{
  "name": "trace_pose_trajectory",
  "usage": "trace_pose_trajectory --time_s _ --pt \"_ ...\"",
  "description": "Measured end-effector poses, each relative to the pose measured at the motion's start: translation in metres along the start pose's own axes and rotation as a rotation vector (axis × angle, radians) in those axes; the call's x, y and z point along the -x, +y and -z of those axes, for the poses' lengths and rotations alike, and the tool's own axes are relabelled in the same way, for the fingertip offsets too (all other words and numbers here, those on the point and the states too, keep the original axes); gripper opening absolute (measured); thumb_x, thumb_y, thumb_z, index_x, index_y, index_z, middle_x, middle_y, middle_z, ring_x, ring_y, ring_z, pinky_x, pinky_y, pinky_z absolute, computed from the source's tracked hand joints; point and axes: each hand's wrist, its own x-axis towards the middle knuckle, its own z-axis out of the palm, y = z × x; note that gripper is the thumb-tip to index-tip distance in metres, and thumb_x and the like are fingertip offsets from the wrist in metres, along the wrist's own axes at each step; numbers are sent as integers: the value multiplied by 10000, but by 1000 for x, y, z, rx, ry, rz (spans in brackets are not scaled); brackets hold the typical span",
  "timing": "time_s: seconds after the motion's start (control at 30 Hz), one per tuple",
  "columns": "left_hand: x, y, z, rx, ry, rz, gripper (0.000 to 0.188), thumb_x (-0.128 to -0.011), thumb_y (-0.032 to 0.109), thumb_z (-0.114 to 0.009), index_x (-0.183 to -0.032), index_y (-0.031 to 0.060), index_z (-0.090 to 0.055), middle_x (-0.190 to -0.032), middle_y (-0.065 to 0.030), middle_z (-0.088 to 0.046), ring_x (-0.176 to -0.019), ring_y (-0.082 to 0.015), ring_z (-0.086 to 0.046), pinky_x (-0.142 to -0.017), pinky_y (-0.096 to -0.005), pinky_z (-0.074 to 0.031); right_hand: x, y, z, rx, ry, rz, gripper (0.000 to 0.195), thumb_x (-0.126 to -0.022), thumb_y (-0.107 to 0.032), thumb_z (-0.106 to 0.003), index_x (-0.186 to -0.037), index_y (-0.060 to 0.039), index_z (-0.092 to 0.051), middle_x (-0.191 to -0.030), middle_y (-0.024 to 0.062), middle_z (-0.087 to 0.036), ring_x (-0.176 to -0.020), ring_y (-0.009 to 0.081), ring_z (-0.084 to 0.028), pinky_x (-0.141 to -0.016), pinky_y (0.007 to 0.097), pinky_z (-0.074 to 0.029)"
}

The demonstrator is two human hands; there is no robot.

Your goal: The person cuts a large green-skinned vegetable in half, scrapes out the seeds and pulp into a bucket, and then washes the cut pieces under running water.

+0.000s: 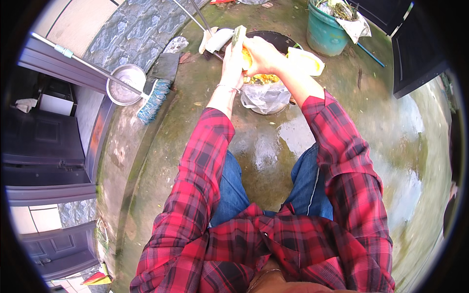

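My left hand (231, 64) is closed around a piece of squash with green rind (239, 36) and orange flesh, held upright over a plastic-lined container. My right hand (264, 55) grips the same piece from the other side; whether it also holds a tool is hidden. Beneath both hands, orange scraps (263, 78) lie in the container, whose clear plastic bag (266, 97) hangs over its near side. Just right of my right wrist is a larger pale-and-yellow squash piece (307, 61). A dark round basin (273, 39) stands behind my hands, partly covered by them.
A teal bucket (326, 34) with plant waste stands at back right. Left are a blue-bristled broom (155, 100), a metal pan (126, 84) and a white dustpan (220, 39). Dark doors (416, 51) edge the right side. The concrete floor (267, 146) is wet in patches.
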Motion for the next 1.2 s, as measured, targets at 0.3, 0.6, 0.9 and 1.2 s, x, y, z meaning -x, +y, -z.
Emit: trace_pose_trajectory --time_s 0.3,0.6,0.9,1.2 --pt "-5 -11 9 94 0 35 416 -924 290 -537 -1251 41 -473 -1167 -60 -531 -1068 -143 -512 -910 -284 -422 2 -5 0 28 42 90 514 -535 -203 -741 -996 -75 -554 -957 182 -594 -900 369 -575 -793 419 -487" --pt "-3 -11 7 88 -39 -8 355 -935 273 -516 -1198 35 -509 -1116 -62 -563 -995 -140 -560 -833 -284 -469 10 -10 0 -66 77 -1 518 -538 -225 -746 -1003 -67 -582 -972 184 -616 -937 347 -592 -812 407 -483" --pt "-1 -4 3 154 50 8 292 -935 272 -511 -1107 37 -535 -966 -63 -590 -811 -134 -593 -679 -268 -496 17 -19 -3 -90 174 77 422 -561 -169 -756 -944 -73 -608 -983 149 -591 -954 323 -577 -815 388 -480" --pt "-9 -6 14 188 29 78 243 -930 311 -506 -910 72 -545 -747 -58 -596 -528 -167 -573 -428 -298 -459 17 -6 -26 -153 31 -81 445 -604 -152 -746 -1013 -44 -605 -986 160 -617 -918 335 -594 -831 386 -477"
